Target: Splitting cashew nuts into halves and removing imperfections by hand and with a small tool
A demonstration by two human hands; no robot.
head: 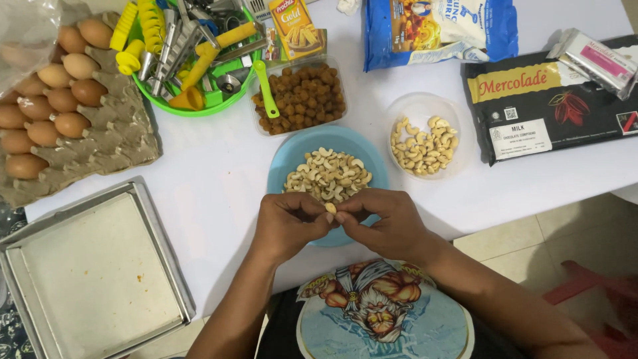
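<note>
Both hands meet low in the frame's centre: left hand (287, 225) and right hand (389, 223) pinch one cashew (330, 207) between fingertips, over the near rim of the blue plate (286, 158). Splitting it cleanly probably needs thumbs pressing along its seam, directly above the heaped pieces.

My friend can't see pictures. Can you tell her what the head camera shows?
Two hands, left hand and right hand, hold one cashew between their fingertips over a blue plate heaped with cashew pieces. On the white table around it are a clear tub of cashews, an egg tray and a square baking tin.
</note>
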